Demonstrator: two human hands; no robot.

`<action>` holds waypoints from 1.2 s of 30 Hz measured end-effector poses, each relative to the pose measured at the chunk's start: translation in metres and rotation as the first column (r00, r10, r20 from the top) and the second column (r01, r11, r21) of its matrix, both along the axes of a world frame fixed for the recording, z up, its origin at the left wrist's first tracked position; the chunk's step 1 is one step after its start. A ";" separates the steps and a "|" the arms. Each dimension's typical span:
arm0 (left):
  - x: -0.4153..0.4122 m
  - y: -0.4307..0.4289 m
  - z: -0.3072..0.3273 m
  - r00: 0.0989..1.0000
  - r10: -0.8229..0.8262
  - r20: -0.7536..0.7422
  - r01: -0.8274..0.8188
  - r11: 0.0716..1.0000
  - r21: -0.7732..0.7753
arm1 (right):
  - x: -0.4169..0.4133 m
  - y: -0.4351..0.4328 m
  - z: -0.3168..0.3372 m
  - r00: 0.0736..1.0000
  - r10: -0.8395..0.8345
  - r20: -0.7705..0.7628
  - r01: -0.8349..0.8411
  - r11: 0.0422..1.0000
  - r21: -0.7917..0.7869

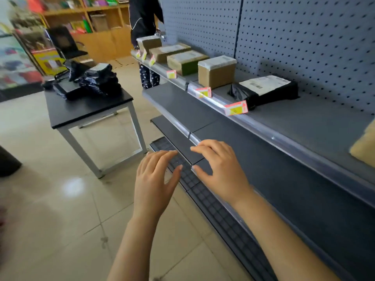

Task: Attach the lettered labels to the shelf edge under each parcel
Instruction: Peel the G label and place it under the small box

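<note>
Parcels (pixel 216 73) sitting behind the shelf edge (pixel 284 142), labels (pixel 236 108) clipped along it, lettering blurred, left hand (pixel 154 179) and right hand (pixel 219 167) below it, fingers loosely spread, empty.

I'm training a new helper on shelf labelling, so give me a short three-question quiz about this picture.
1. True or false: the left hand holds a label.
2. The nearest pink label on the shelf edge sits in front of which parcel? A) a red crate B) the black bag parcel C) a white tube
3. Fill in: the loose black bags lie on the black ___.
Key: 1 false, since it is empty, as is the right hand. 2 B. 3 table.
</note>
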State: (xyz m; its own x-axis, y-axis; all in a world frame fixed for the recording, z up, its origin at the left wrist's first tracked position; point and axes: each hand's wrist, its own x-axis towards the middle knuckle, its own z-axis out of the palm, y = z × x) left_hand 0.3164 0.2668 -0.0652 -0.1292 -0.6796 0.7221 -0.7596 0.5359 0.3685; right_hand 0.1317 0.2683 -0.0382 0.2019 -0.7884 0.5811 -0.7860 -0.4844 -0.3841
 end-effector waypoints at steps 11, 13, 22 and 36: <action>0.129 -0.156 0.040 0.990 -0.043 -0.132 0.049 0.998 0.044 | 0.130 -0.155 0.030 0.999 -0.016 -0.048 0.015 1.000 -0.021; 0.139 -0.180 0.046 0.990 -0.049 -0.133 0.057 0.997 0.057 | 0.142 -0.178 0.037 0.999 -0.026 -0.046 0.025 1.000 -0.016; 0.175 -0.297 0.039 0.991 -0.022 -0.130 0.027 0.999 0.040 | 0.181 -0.299 0.029 1.000 -0.011 -0.004 0.011 1.000 0.029; 0.200 -0.528 0.046 0.989 0.085 -0.119 -0.084 0.996 0.019 | 0.206 -0.542 0.038 0.998 0.055 0.011 -0.055 0.996 0.066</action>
State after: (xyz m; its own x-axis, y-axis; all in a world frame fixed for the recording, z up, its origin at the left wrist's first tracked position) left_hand 0.5164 -0.2616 -0.0191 0.0158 -0.6944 0.7194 -0.7521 0.4658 0.4662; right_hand 0.3377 -0.2741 -0.0007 0.2411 -0.8130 0.5299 -0.7552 -0.5001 -0.4237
